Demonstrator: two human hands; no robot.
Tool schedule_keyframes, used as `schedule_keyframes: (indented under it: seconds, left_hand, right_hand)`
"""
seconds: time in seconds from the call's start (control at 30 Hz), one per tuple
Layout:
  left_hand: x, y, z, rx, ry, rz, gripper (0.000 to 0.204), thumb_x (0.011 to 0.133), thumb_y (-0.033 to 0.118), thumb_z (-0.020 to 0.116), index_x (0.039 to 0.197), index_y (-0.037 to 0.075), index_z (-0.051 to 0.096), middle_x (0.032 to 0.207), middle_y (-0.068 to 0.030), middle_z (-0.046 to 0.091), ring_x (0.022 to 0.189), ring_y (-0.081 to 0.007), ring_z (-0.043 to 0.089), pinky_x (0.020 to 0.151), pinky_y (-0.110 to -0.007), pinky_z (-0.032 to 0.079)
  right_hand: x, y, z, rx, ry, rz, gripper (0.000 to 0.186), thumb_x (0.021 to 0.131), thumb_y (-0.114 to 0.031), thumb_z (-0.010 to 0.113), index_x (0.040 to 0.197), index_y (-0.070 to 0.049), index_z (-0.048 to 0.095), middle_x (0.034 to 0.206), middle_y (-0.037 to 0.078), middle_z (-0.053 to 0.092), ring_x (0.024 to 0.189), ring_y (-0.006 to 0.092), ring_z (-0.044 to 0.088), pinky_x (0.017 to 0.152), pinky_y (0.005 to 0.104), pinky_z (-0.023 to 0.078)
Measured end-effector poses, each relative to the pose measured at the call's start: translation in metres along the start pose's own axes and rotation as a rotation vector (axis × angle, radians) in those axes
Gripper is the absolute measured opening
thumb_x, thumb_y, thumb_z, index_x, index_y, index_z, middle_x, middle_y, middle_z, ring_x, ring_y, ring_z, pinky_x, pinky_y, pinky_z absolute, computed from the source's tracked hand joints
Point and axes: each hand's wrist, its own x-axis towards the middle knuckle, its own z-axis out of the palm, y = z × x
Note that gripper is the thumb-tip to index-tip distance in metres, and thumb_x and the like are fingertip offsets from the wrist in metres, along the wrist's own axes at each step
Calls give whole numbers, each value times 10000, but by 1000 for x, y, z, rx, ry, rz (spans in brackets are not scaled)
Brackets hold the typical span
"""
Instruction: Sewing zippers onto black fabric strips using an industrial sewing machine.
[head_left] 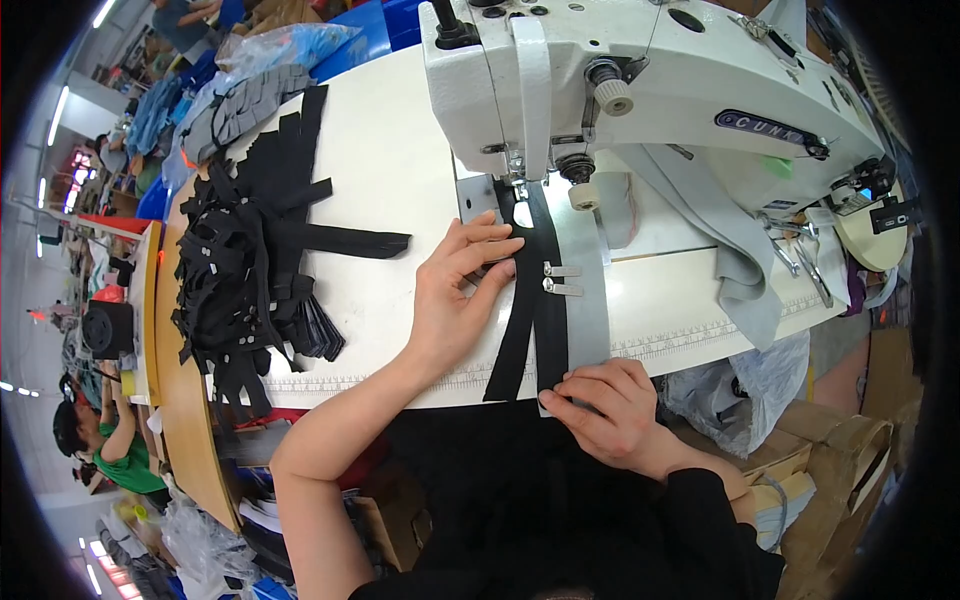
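A black zipper (549,330) with two silver pulls (562,280) lies along a light grey fabric strip (588,320), its upper end under the presser foot of a white sewing machine (660,80). The zipper's left tape (512,345) spreads apart from the right one. My left hand (455,285) has thumb and fingers bent in a pinch at the left tape's edge, just below the presser foot. At the table's near edge, my right hand (610,412) grips the lower end of the right tape and grey strip between thumb and fingers.
A heap of black strips with small metal pieces (230,250) fills the table's left side. Longer grey fabric (750,250) drapes under the machine arm, near scissors (812,265). A ruler tape (690,343) runs along the front edge. A person in green (125,455) works far left.
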Motion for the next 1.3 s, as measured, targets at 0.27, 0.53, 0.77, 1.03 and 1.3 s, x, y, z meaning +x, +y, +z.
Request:
schedule_keyframes:
  seconds: [0.27, 0.53, 0.77, 1.03, 1.3]
  left_hand:
    - [0, 2, 1, 42, -25, -13, 359, 935, -28, 689, 1274, 71, 754, 1311, -112, 722, 1405, -298, 567, 1283, -513, 254]
    - [0, 2, 2, 152, -56, 17, 398, 927, -56, 656, 1301, 55, 738, 1385, -139, 674, 1410, -300, 558, 1257, -473, 309]
    - [2, 9, 2, 29, -57, -87, 392, 935, -75, 636, 1298, 33, 737, 1399, -168, 613, 1345, -281, 584, 1164, -370, 421]
    - [4, -4, 3, -40, 52, -54, 281, 922, -68, 681, 1162, 30, 791, 1220, -140, 739, 1317, -287, 636, 1249, -476, 324]
    - [5, -2, 7, -23, 51, -65, 285, 903, -71, 683, 1144, 27, 799, 1242, -132, 741, 1340, -298, 622, 1263, -497, 295]
  right_hand:
    - [7, 5, 0, 7, 0, -2, 288, 771, -72, 777, 1055, -115, 787, 993, -2, 692, 942, 175, 680, 814, 343, 482]
    - [29, 9, 2, -12, -25, 68, 263, 762, -41, 771, 1022, -78, 774, 967, 21, 672, 916, 201, 661, 828, 364, 471]
    - [39, 17, 1, 17, -12, 122, 255, 755, -27, 784, 1007, -67, 778, 934, 13, 674, 894, 199, 652, 829, 371, 470]
    - [46, 19, -1, 29, -35, 144, 251, 760, -38, 806, 1008, -71, 787, 891, 9, 669, 847, 200, 642, 801, 356, 473]
    - [50, 26, -4, 67, -52, 136, 250, 766, -30, 802, 1012, -67, 779, 887, 8, 669, 829, 203, 642, 781, 359, 477]
